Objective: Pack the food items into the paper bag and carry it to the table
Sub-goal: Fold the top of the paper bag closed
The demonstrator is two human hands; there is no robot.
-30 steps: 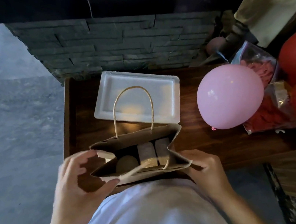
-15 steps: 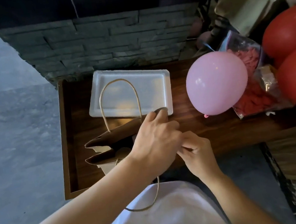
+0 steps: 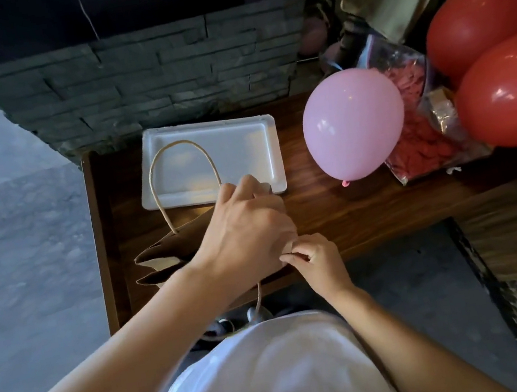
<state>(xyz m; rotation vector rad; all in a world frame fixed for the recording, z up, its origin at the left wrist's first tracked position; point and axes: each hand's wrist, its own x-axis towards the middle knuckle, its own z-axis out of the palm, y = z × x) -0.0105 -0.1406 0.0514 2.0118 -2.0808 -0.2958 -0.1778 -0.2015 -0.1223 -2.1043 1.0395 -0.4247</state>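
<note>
A brown paper bag (image 3: 171, 249) stands on the dark wooden table (image 3: 353, 208), its mouth pressed nearly flat. One twine handle (image 3: 178, 160) arches over the tray behind it; the other hangs toward my body. My left hand (image 3: 245, 231) lies across the bag's top at its right end, fingers closed over the edge. Beside it, my right hand (image 3: 317, 261) pinches the bag's near right corner. The food items inside are hidden.
A white rectangular tray (image 3: 235, 142) lies behind the bag. A pink balloon (image 3: 354, 124) rests to the right, with a clear bag of red balloons (image 3: 419, 138) and two red balloons (image 3: 503, 92) beyond. A stone wall (image 3: 148, 74) backs the table.
The bag's mouth was open, showing food inside; it is now squeezed flat. My left hand crossed from the bag's left side to its right end, joining my right hand.
</note>
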